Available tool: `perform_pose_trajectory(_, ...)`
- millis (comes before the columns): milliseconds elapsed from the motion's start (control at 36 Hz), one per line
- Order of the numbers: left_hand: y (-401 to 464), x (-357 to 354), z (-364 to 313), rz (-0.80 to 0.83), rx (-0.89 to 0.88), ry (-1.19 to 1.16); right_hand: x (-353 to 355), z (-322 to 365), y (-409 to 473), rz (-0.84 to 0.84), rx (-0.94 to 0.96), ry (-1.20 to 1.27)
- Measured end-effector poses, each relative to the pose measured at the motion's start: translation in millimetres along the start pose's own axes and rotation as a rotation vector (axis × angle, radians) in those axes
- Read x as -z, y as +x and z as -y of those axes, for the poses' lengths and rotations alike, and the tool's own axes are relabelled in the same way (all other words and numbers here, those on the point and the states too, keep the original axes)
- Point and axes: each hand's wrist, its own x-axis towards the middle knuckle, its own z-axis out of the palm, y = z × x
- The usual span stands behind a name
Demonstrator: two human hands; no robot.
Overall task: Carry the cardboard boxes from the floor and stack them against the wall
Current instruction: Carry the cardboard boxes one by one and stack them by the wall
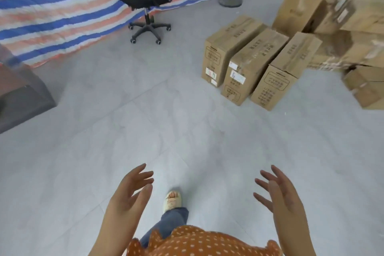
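Both hands are raised, empty, fingers spread: the left hand (131, 191) and right hand (280, 191) face each other. She looks to be walking in for a pickup; next comes stooping to grip a box. Well ahead, beyond the right hand, three cardboard boxes (252, 64) lie side by side on the floor (145, 122), long axes running away rightward, printed ends facing her.
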Motion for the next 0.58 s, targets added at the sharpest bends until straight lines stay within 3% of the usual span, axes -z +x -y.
perform_pose_trajectory(222,143,-17,-58,0.144,-0.062,0.014,-41,31,78,-0.141,0.032,0.047)
perform_pose_trajectory(444,229,-96,-90,0.330,-0.048,0.074,-16,27,146,-0.418,-0.074,0.093)
perform_pose_trajectory(583,276,-170,-119,0.310,-0.064,0.075,21,39,221,-0.474,-0.052,0.072)
